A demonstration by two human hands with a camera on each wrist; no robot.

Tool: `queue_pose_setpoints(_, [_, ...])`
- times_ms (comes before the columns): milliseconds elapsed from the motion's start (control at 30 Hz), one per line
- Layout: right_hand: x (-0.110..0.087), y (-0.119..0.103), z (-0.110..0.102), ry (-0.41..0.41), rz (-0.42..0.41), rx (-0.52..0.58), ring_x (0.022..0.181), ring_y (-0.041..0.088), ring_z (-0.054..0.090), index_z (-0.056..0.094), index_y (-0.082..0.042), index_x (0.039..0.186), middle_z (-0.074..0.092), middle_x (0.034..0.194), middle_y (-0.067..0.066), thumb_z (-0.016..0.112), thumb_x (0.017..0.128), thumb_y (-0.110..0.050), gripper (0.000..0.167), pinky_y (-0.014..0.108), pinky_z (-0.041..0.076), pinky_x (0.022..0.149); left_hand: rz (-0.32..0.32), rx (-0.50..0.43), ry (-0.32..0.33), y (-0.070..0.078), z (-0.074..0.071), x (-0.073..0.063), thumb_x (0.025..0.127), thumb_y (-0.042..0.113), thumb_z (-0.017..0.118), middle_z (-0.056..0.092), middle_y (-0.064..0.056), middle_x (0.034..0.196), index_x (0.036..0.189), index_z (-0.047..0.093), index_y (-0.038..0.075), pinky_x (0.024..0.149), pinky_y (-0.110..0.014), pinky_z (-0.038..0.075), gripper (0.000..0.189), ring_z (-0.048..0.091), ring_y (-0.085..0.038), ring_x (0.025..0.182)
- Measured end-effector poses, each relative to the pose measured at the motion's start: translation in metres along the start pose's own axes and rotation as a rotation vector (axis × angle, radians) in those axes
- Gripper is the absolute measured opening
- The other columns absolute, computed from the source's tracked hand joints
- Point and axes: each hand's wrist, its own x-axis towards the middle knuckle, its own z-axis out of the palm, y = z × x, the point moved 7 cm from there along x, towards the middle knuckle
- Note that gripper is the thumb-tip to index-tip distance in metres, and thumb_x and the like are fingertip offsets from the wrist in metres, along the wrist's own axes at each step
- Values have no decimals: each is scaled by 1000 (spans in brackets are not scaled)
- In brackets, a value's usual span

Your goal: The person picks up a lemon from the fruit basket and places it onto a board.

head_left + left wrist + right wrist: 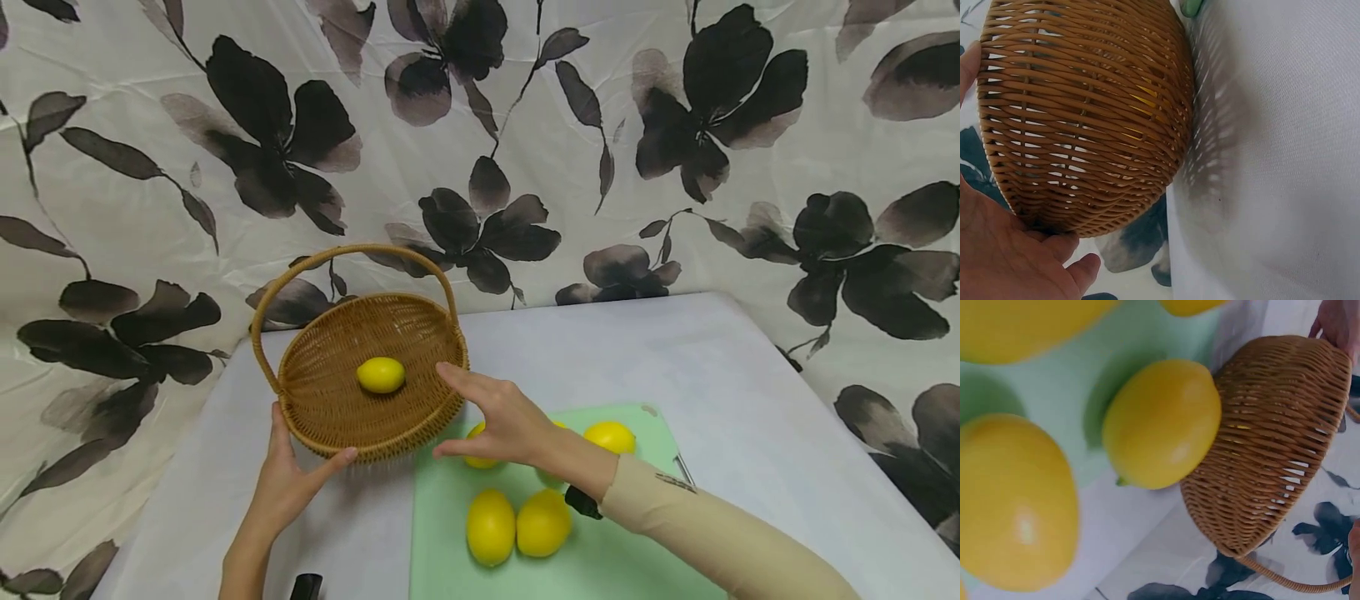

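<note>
A brown wicker basket [420,433] with an arched handle is on the left of the table, one lemon [381,375] inside it. My left hand [288,479] grips the basket's near left side, thumb at the rim and fingers at its left end. In the left wrist view the woven wall [1085,106] fills much of the picture. My right hand [510,417] is by the basket's right rim, thumb and index finger spread apart with nothing between them. Whether the index fingertip touches the rim I cannot tell. Below this hand, a lemon [1163,425] lies close to the basket.
A pale green cutting board [600,550] lies right of the basket, bearing several lemons, such as a near lemon [491,527] and a far lemon [611,436]. A thin metal piece [684,471] shows at its right edge. A floral cloth [525,125] hangs behind the white table [592,350].
</note>
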Motion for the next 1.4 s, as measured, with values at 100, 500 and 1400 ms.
queue_pose_setpoints(100, [7, 2, 3, -25, 35, 2, 124, 32, 56, 47, 9, 137, 52, 138, 23, 87, 67, -33, 91, 36, 49, 101, 5, 3, -5, -1, 0, 0, 80, 42, 75, -25, -12, 158, 146, -32, 19, 112, -70, 10, 129, -9, -45, 146])
queue_pose_setpoints(500, [35, 8, 20, -89, 95, 30, 126, 32, 54, 46, 8, 138, 50, 139, 23, 85, 70, -33, 89, 36, 48, 101, 7, 6, -12, -1, -1, -1, 79, 41, 76, -23, -11, 159, 147, -31, 19, 112, -69, 11, 129, -7, -45, 146])
queue_pose_setpoints(1400, [122, 43, 55, -257, 313, -36, 129, 24, 53, 41, -1, 144, 50, 143, 14, 79, 77, -39, 86, 33, 46, 105, 64, -46, 12, -4, -5, 0, 79, 39, 77, -18, -10, 160, 148, -28, 26, 109, -73, 12, 126, -3, -47, 146])
